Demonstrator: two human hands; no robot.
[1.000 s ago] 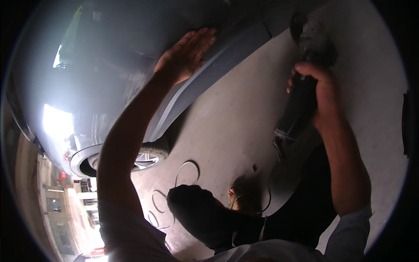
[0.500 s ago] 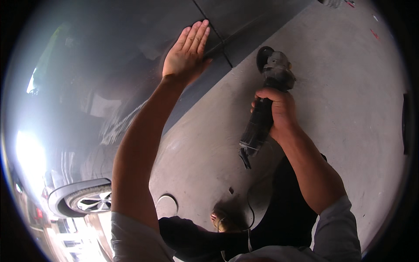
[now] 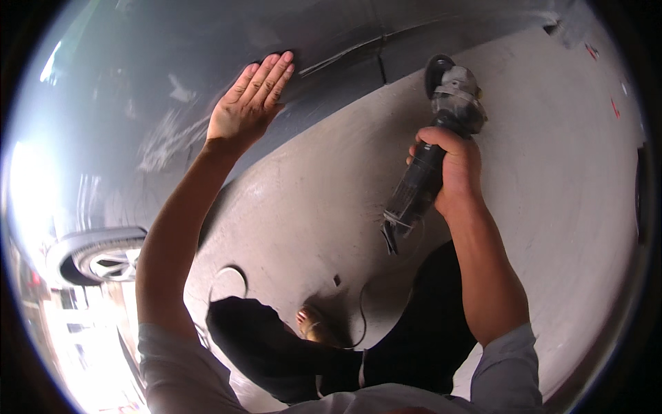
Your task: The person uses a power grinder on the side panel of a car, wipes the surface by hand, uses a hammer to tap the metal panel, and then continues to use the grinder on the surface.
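Two bare arms (image 3: 172,241) come up from the bottom of the view, and they're doing pretty different things. The right grip (image 3: 458,162) is wrapped tight around the black body of an angle grinder (image 3: 417,183), thumb over the top, fingers curled underneath. The grinder's held out over the pale floor (image 3: 310,172), tilted, with its grey metal head (image 3: 456,96) and dark disc (image 3: 436,72) pointing away from the person. The disc sits near the lower edge of a dark grey car body (image 3: 172,55), but a strip of floor shows between the two, so they look apart.

The left grip (image 3: 245,107) has nothing in it: palm down, pretty much flat on the car body, fingers straight and close together, thumb a little off to the side. There are whitish scuffs (image 3: 162,141) left of that wrist, and a dark panel seam (image 3: 381,62) over to its right. A silver-spoked wheel (image 3: 110,263) shows at lower left. Down low there's a sandalled foot (image 3: 314,328), black trousers (image 3: 414,338) and a thin cord (image 3: 364,317) curving along the floor.
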